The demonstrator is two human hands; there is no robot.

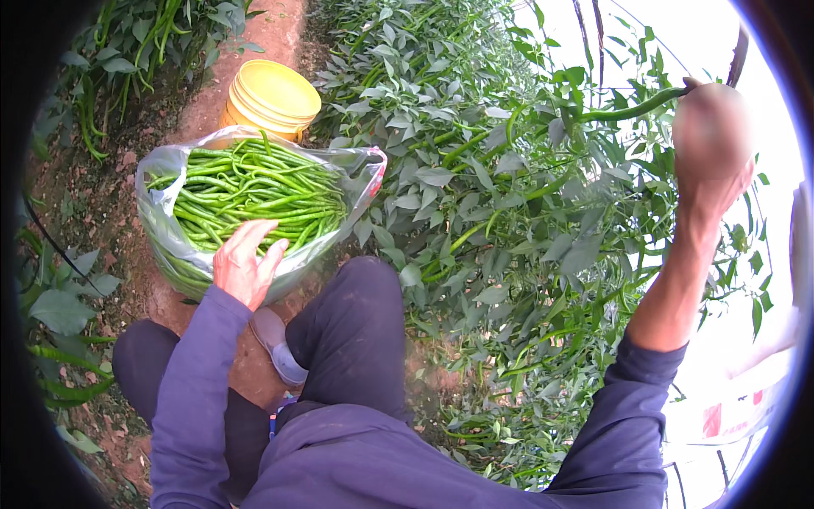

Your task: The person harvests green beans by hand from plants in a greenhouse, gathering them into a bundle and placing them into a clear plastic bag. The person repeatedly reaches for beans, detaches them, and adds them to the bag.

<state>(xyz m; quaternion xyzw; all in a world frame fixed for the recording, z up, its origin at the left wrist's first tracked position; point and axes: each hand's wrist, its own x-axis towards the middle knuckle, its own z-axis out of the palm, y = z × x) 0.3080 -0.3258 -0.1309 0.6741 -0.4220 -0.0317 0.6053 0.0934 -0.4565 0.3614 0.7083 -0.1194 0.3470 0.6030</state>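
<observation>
My left hand (245, 262) rests at the near rim of a clear plastic bag (166, 238), its thumb and fingers apart over the peppers. Long green chili peppers (261, 191) fill the bag, most of them lying crosswise. Far to the right, my right hand (712, 137) is raised beside the pepper plants (509, 191). A blur covers most of it. One long green pepper (636, 111) reaches from the leaves to its fingers, which appear closed on the pepper's end. Whether that pepper is still attached to a plant cannot be seen.
A yellow plastic bucket (273, 95) stands just beyond the bag on the reddish soil path (270, 32). More pepper plants (143, 38) line the left side. My bent knees (356, 299) and a grey shoe (280, 350) are close to the bag. A white printed sack (738, 413) lies at the right.
</observation>
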